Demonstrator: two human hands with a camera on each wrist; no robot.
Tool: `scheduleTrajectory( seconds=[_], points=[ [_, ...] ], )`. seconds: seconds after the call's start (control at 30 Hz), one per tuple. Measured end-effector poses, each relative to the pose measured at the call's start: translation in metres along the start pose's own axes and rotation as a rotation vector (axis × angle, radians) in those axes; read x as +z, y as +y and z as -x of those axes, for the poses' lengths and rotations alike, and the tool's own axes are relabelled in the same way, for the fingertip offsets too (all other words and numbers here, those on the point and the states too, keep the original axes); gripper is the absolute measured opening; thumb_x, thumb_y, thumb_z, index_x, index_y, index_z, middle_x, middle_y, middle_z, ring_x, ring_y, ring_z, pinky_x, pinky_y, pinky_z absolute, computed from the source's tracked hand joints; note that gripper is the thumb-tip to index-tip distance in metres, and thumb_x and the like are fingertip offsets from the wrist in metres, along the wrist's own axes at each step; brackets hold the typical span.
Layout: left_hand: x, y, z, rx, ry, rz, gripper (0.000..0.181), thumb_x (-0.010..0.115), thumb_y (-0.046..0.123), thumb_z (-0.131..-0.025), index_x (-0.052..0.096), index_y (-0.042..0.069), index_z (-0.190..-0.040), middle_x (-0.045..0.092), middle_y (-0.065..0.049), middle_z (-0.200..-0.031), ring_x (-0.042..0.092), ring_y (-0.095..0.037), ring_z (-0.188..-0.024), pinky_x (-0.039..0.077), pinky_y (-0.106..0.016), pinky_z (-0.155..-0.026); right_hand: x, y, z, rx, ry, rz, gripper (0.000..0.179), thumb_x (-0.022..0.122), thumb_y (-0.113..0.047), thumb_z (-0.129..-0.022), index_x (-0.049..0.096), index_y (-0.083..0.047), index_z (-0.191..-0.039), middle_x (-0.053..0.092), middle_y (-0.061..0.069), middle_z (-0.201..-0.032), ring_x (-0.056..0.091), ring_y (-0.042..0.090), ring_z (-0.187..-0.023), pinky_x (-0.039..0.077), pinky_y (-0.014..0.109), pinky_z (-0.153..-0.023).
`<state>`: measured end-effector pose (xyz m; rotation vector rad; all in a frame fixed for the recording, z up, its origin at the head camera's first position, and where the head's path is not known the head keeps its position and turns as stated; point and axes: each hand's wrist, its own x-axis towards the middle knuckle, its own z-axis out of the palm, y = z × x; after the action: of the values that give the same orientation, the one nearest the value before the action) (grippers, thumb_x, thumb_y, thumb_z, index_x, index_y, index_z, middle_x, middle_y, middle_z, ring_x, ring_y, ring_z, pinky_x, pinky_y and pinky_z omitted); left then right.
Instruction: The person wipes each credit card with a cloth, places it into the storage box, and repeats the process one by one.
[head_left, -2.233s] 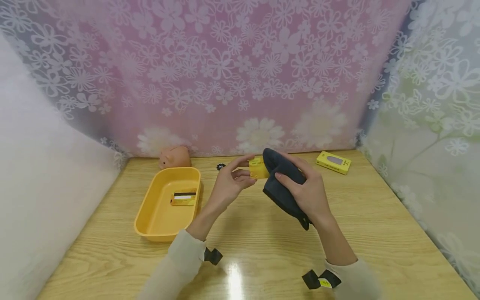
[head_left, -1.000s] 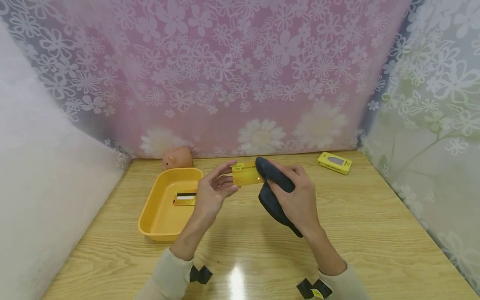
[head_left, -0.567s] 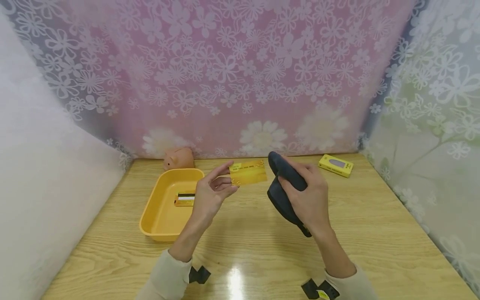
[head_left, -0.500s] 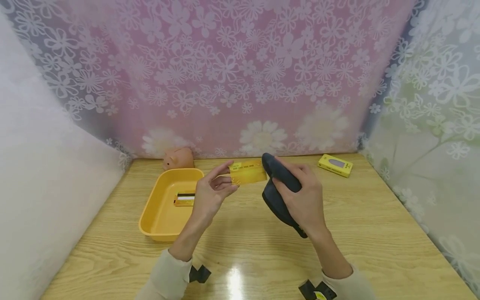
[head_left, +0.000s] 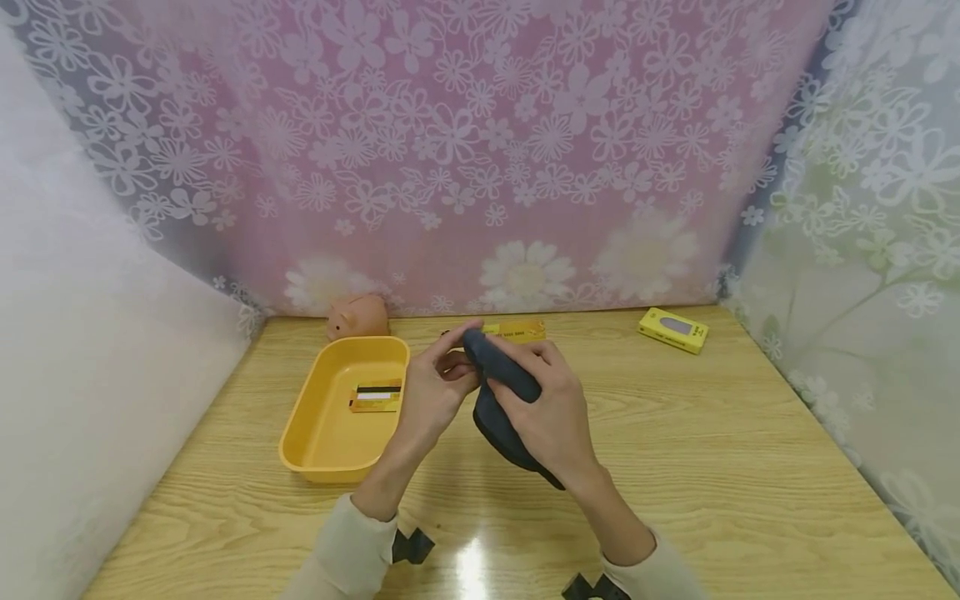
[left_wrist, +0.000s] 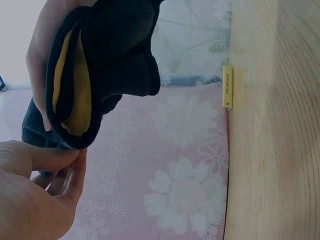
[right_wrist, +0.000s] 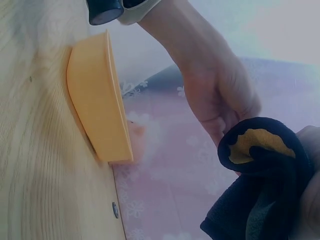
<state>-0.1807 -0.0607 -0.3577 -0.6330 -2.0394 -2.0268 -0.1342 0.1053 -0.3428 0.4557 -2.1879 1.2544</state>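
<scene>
In the head view my right hand (head_left: 546,410) grips a folded dark blue cloth (head_left: 504,429) with a yellow inner side, which shows in the left wrist view as the cloth (left_wrist: 120,47) curls over. Behind the cloth and the right fingers, the top strip of a yellow bank card (head_left: 525,331) shows. My left hand (head_left: 433,392) pinches the card's left end, now mostly covered by the cloth. Its thumb and fingertips meet right at the cloth's edge in the left wrist view. Both hands are raised above the wooden table.
To the left stands a yellow plastic basin (head_left: 303,454), with another yellow card (head_left: 377,396), striped black and white, inside. Behind it sits an orange piggy bank (head_left: 358,317). A yellow box (head_left: 673,331) lies at the back right. A small black chip (right_wrist: 115,210) lies near the back edge.
The right hand has wiped along the card, pulled right off it, then come back left with the cloth over the card up to the left fingers. The left hand has shifted left, holding the card.
</scene>
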Motion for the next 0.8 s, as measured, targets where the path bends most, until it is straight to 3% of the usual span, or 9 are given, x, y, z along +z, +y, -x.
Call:
scheduleTrajectory(
  seconds=[0.37,0.8],
  points=[
    [0.0,0.001,-0.002,-0.073,0.04,0.009,0.061,0.077,-0.01,-0.088,0.067,0.018,-0.141,0.064,-0.01,-0.127,0.068,-0.027,-0.103,0.061,-0.029,-0.092,-0.01,0.011,-0.007,0.048,0.038,0.017,0.053,0.084,-0.008,-0.087,0.072,-0.025,-0.136,0.063,0.012,-0.113,0.067,0.03,-0.102,0.063,0.049,-0.083],
    [-0.009,-0.003,-0.006,-0.084,0.062,-0.011,0.061,0.076,-0.012,-0.087,0.069,0.02,-0.139,0.063,-0.011,-0.124,0.067,-0.027,-0.102,0.061,-0.028,-0.09,-0.038,0.043,-0.019,0.182,0.131,0.056,0.051,0.083,-0.01,-0.089,0.072,-0.028,-0.136,0.064,0.015,-0.115,0.065,0.035,-0.105,0.062,0.057,-0.083]
  ],
)
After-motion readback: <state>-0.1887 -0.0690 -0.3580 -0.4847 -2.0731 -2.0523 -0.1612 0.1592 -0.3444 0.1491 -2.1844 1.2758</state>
